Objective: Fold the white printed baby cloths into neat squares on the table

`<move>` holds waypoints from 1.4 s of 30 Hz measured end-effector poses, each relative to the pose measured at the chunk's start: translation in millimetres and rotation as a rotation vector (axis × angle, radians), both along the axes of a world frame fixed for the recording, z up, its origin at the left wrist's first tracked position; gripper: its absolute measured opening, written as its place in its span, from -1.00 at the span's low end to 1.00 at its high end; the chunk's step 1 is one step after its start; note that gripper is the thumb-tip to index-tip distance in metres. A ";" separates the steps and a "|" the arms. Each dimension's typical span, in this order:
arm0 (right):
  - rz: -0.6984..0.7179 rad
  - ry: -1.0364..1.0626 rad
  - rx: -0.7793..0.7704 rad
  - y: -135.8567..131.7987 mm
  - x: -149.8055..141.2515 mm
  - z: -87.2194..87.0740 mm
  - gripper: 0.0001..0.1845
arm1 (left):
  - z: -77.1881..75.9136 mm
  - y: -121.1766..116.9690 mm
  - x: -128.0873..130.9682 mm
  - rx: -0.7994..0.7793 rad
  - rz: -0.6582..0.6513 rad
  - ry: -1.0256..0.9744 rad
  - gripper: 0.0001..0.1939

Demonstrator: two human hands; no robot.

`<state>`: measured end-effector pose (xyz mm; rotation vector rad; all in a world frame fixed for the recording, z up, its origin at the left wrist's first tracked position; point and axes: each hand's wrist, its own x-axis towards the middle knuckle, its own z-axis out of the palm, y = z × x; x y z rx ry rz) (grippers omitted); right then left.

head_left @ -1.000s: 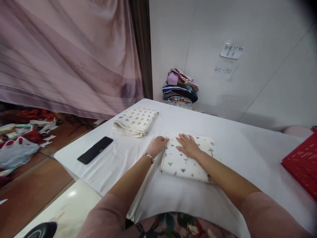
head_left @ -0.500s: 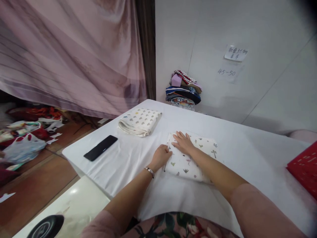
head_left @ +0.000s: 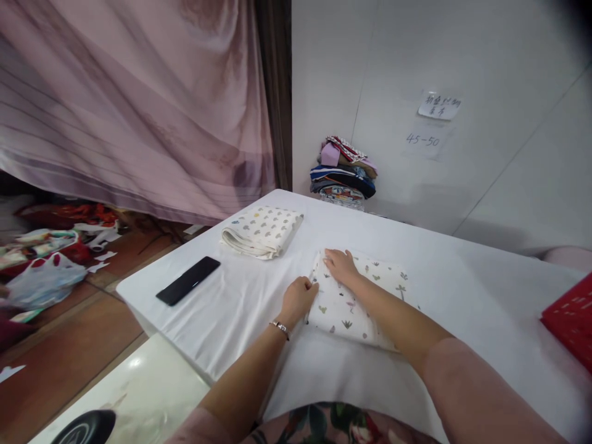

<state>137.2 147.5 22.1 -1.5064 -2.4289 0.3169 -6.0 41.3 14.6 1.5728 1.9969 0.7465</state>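
A folded white cloth (head_left: 340,314) printed with small plants and a flamingo lies on the white-covered table in front of me. My left hand (head_left: 298,299) is closed on its left edge, thumb and fingers pinched together. Near the cloth's far left corner, my right hand (head_left: 341,266) rests on top with the fingers bent and drawn in at the edge; its fingertips are partly hard to make out. Farther left lies a second folded cloth (head_left: 266,229), white with grey prints, touched by neither hand.
A black phone (head_left: 189,280) lies on the table (head_left: 462,296) at the left. A red plastic basket (head_left: 571,320) stands at the right edge. Folded fabrics (head_left: 345,169) are stacked by the wall. A pale stool or chair seat (head_left: 148,382) is at lower left, and bags (head_left: 46,280) sit on the floor.
My right hand's spread fingers have drawn together and curled at the cloth's far left corner. My left hand keeps its pinch on the left edge. The view has tilted slightly.
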 end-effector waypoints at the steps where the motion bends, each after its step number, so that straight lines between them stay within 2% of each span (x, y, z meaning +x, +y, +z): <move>1: -0.010 0.001 -0.005 2.9 -2.0 0.3 -0.68 | 0.0 -0.1 0.4 0.000 0.011 -0.010 -0.75; 8: -0.102 0.014 -0.004 18.5 -14.4 3.4 -0.80 | 0.8 0.1 1.7 0.003 0.028 -0.008 -0.74; 15: -0.153 0.013 -0.003 21.8 -20.1 -0.1 -0.80 | -1.9 -0.4 0.8 0.016 0.010 -0.001 -0.76; 19: -0.145 -0.002 0.007 21.0 -21.2 -3.3 -0.77 | -2.9 5.0 -1.1 -0.012 0.022 -0.077 -0.82; 22: -0.123 -0.007 0.022 19.9 -21.3 -3.4 -0.75 | 0.9 15.1 -0.4 -0.004 -0.008 -0.130 -0.59; 24: -0.113 -0.008 0.030 19.6 -21.1 -3.4 -0.73 | 4.2 23.8 2.4 -0.011 -0.044 -0.109 -0.53; 27: -0.106 -0.004 0.036 20.6 -20.1 -3.6 -0.70 | 4.8 36.0 8.6 0.017 -0.065 -0.057 -0.59; 30: -0.099 0.007 0.037 22.8 -18.0 -3.6 -0.70 | -1.8 42.9 13.6 0.140 -0.047 -0.081 -0.65; 32: -0.093 0.013 0.035 24.1 -16.9 -3.7 -0.71 | -7.3 44.1 14.8 0.196 -0.036 -0.108 -0.63; 35: -0.086 0.012 0.030 25.6 -17.2 -4.9 -0.72 | -11.8 43.2 14.2 0.180 -0.011 -0.124 -0.57; 42: -0.069 -0.007 0.048 29.2 -23.8 -7.2 -0.71 | -9.1 41.6 13.6 0.178 -0.039 0.038 -0.67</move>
